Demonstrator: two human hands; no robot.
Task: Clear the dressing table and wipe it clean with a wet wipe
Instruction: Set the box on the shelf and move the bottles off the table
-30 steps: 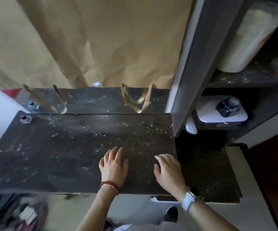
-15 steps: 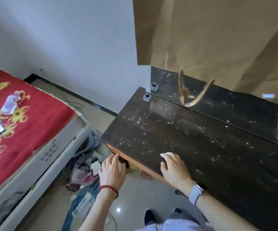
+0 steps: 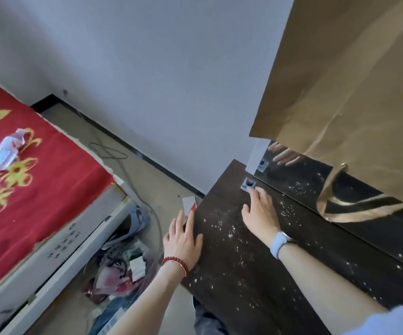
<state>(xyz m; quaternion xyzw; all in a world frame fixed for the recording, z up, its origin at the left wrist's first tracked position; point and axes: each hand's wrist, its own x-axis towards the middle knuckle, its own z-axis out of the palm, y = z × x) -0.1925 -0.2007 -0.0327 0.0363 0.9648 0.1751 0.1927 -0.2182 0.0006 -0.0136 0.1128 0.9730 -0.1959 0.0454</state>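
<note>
The dressing table (image 3: 280,262) fills the lower right, its dark top speckled with pale dust and crumbs; a brown paper sheet (image 3: 355,93) hangs over the mirror behind it. To the left stands a bed with a red cover (image 3: 38,184), a plastic bottle (image 3: 6,151) lying on it. The left hand (image 3: 183,240) lies flat at the table's left edge, fingers straight, holding nothing. The right hand (image 3: 259,211) reaches to the back corner, fingertips touching a small clear pot (image 3: 248,183); whether they grip it I cannot tell. The pot looks light, hard and possibly slippery, best pinched by its sides.
</note>
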